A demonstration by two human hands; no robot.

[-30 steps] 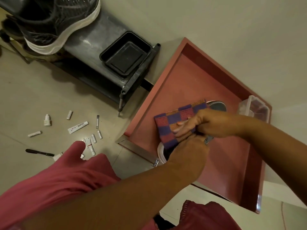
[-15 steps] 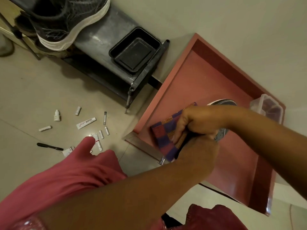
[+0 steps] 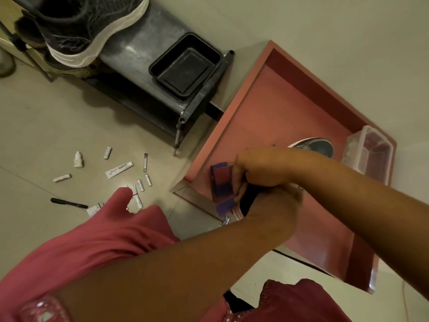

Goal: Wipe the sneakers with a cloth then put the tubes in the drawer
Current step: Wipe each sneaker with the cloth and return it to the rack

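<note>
A checkered cloth (image 3: 222,182) is gripped by the right hand (image 3: 257,168) and pressed against a sneaker (image 3: 313,146) inside the open red drawer (image 3: 260,108). The left hand (image 3: 275,205) is seen at the sneaker's near end; its fingers are hidden, so its grip cannot be told. The tubes (image 3: 119,169) are scattered on the floor (image 3: 46,126) (beside a black pen (image 3: 68,202)). A second sneaker (image 3: 92,26) is set on the dark rack (image 3: 144,45), near a black tray (image 3: 184,66).
</note>
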